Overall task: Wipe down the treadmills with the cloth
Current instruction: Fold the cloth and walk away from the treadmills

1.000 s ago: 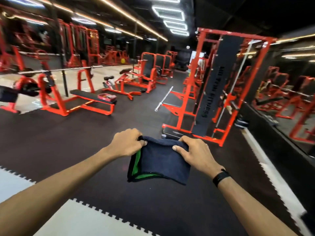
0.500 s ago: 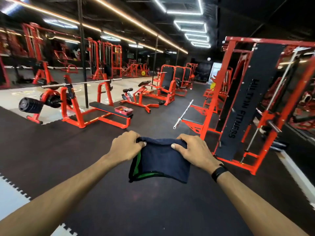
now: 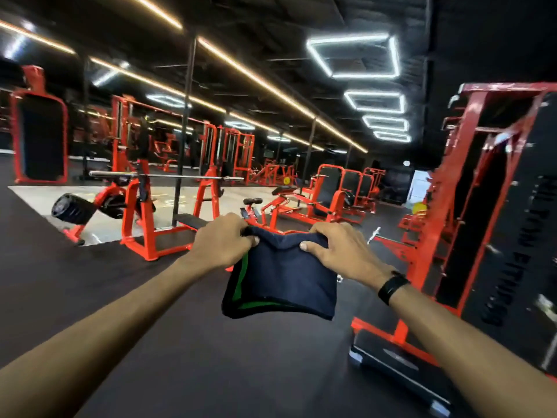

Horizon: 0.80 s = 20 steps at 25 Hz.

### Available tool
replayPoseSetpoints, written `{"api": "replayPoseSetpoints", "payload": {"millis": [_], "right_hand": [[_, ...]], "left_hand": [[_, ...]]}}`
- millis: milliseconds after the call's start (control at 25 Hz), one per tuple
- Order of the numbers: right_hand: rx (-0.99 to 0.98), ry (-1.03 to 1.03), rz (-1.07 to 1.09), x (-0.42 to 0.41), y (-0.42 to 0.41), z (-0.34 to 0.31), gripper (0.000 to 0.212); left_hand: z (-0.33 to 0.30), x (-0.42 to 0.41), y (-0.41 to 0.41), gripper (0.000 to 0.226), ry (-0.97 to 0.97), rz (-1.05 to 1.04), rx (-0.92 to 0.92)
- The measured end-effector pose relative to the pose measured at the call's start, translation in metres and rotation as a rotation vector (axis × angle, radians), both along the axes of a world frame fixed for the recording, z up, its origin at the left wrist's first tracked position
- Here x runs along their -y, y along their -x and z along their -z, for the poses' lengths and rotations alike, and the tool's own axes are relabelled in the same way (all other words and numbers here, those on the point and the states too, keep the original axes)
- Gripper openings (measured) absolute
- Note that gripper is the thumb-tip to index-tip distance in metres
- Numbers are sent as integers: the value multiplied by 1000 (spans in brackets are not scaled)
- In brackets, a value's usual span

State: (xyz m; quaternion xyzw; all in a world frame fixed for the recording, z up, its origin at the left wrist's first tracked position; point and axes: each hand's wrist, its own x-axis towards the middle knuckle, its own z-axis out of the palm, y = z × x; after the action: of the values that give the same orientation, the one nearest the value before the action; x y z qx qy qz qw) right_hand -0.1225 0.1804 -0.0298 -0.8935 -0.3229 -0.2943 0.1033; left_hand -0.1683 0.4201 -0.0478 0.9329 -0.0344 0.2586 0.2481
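The folded dark navy cloth with a green inner edge (image 3: 281, 283) hangs in mid-air above the dark rubber floor (image 3: 187, 357). The left hand (image 3: 224, 241) and right hand (image 3: 340, 251) each pinch its top edge. An orange bench-press rack (image 3: 144, 212) stands beyond.

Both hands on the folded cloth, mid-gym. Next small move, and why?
Probably keep walking forward with the cloth held as it is. The left hand and right hand each grip its top edge in the air, touching no machine. Only a bench press, a red rack and other strength machines are clearly in view; I cannot pick out a treadmill, so there is nothing to wipe yet.
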Motion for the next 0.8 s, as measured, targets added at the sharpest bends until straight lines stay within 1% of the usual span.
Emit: {"api": "replayPoseSetpoints", "payload": {"millis": [80,160,200,280,360,480,520,680,800], "right_hand": [[-104,-84,-24,5,-80,16,21],[-163,-54,-39,0,-138,16,18],[-172,-42,-39,-5,-172,10,18],[-174,-80,-43,-17,-238,3,19],[-176,-117,-65,-29,-310,13,22],[-140,-45,-67,-47,-415,22,23],[-141,-17,-61,-53,-448,14,23],[-114,-6,-61,-84,-591,-40,29],[-112,-17,-42,-100,-679,-46,28]], "left_hand": [[17,4,-68,22,0,-41,-29],[12,1,-118,21,-69,-67,-85],[1,-2,-150,21,-112,-86,-109],[-16,-15,-222,23,-184,-111,-106],[-17,-32,-297,23,-240,-111,-80],[-12,-55,-400,17,-315,-60,-96],[-18,-63,-429,12,-314,-54,-107],[-60,-93,-570,18,-295,-68,-82],[-68,-109,-660,15,-333,-64,-70]]}}
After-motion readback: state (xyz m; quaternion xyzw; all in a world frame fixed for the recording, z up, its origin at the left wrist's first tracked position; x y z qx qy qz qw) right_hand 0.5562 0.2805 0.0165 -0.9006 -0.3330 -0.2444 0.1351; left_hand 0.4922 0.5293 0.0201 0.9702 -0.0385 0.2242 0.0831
